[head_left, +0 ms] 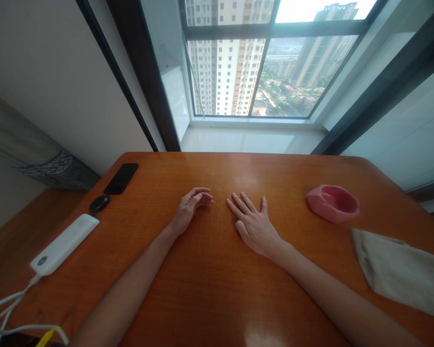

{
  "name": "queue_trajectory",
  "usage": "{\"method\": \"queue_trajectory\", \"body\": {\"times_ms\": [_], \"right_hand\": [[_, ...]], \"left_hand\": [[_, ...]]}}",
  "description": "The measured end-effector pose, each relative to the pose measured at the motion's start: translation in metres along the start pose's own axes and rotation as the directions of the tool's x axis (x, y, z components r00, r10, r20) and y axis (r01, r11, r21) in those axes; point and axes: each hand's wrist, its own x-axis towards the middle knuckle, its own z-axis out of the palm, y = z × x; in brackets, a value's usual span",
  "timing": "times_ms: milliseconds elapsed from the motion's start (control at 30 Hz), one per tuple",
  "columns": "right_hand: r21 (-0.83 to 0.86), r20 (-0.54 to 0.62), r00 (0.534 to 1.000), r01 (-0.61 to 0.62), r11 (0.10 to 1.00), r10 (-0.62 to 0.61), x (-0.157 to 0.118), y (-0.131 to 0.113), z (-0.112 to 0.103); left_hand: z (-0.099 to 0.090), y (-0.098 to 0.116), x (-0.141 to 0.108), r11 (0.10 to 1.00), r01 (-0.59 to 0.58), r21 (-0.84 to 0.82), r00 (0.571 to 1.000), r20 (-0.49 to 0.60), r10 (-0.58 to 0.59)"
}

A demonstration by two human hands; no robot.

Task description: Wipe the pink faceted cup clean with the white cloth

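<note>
Both hands rest at the middle of a brown wooden table (pixel 202 289). My left hand (pixel 190 208) lies on its outer edge, fingers loosely curved and pointing right, with nothing in it. A short gap to the right, my right hand (pixel 253 222) is palm down on the wood with its fingers spread; it holds nothing. The nearest object to it is a pink faceted bowl (pixel 332 203), farther right and apart from the hand. A folded pale grey cloth (pixel 401 270) lies in front of the bowl, beside my right forearm.
Along the left edge sit a black phone (pixel 121 178), a small black oval object (pixel 99 204) and a white power strip (pixel 65 245) with white cables (pixel 10 313). Beyond the table's far edge is a window (pixel 253 72). A curtain (pixel 39 149) hangs at left.
</note>
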Motion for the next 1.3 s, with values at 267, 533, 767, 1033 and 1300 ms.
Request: {"method": "queue_trajectory", "body": {"times_ms": [267,533,767,1033,1300], "right_hand": [[-0.015,0.002,1.000,-0.001,1.000,0.001,0.0001,-0.0006,-0.0005],[-0.036,-0.017,1.000,0.002,0.999,-0.002,0.0018,0.0019,0.0066],[-0.012,-0.036,0.999,0.006,1.000,-0.006,0.0006,0.0016,0.0067],[0.000,-0.045,0.999,0.012,1.000,-0.012,0.0015,0.0013,0.0056],[0.019,-0.056,0.998,0.002,1.000,-0.001,0.0007,0.0019,0.0077]], "left_hand": [[-0.0003,-0.0005,0.0002,1.000,-0.005,0.018,1.000,0.002,0.005],[0.0033,0.0037,-0.0019,0.999,-0.007,0.050,1.000,-0.001,0.007],[0.0015,0.0011,-0.0020,0.997,-0.019,0.078,1.000,-0.004,0.019],[0.0010,0.0005,-0.0016,0.997,-0.024,0.071,1.000,-0.002,0.024],[0.0009,-0.0011,-0.0015,0.997,-0.024,0.078,1.000,-0.001,0.025]]}}
